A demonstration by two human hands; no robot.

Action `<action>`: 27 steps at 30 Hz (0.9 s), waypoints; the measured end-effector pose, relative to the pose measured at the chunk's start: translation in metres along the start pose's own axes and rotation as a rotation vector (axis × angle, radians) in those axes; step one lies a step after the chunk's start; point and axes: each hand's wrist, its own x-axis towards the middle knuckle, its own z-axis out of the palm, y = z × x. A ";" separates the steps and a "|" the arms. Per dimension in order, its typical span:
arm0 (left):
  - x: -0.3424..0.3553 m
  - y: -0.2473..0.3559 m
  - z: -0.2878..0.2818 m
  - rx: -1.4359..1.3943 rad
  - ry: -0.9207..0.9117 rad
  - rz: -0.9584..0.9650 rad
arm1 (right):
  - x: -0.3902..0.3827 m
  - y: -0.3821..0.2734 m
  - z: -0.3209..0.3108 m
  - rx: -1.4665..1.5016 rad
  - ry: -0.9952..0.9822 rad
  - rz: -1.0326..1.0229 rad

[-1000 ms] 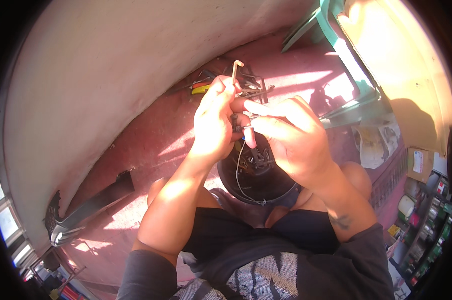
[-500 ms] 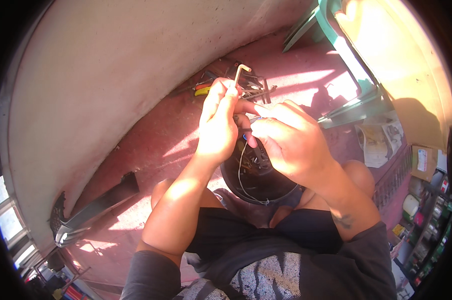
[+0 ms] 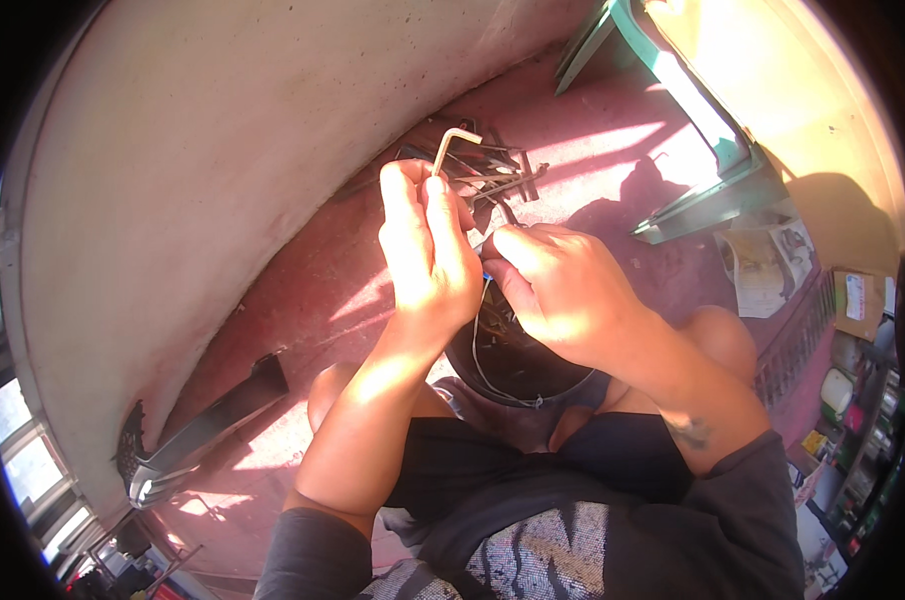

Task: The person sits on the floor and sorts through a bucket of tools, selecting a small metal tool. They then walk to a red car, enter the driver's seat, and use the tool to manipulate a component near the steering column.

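My left hand [image 3: 423, 255] is closed around a brass-coloured hex key [image 3: 454, 145]. Its bent end sticks up past my fingers and points right. Close beside it, my right hand [image 3: 578, 295] is pinched, thumb against fingers, on something small and dark that my fingers mostly hide. A bit of blue [image 3: 488, 276] shows by the right fingertips. From there a thin pale wire [image 3: 479, 345] hangs down to the near rim of a black bucket [image 3: 533, 380] between my legs. What lies inside the bucket is in shadow and hard to make out.
Beyond my hands, several hand tools [image 3: 508, 180] lie heaped on the red floor. A green plastic chair [image 3: 688, 85] stands at the far right, near printed paper [image 3: 763, 265]. A pale curved panel [image 3: 203, 160] fills the left; a black trim piece [image 3: 218, 412] lies below it.
My left hand and the hex key have shifted a little left. My right hand has moved slightly left, its fingers drawn in closer. Left fingers seen earlier near the wire are now hidden.
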 end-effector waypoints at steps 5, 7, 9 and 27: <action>0.003 -0.001 0.000 0.050 0.113 0.180 | -0.003 0.000 0.011 0.285 0.027 0.112; 0.001 0.003 0.001 0.025 0.120 0.179 | -0.005 0.005 0.022 0.744 -0.113 0.310; -0.004 0.007 -0.007 0.028 0.076 0.214 | -0.005 0.005 0.022 1.211 -0.281 0.519; 0.003 0.019 0.014 -0.258 0.236 -0.063 | -0.015 0.013 0.029 0.195 0.249 -0.138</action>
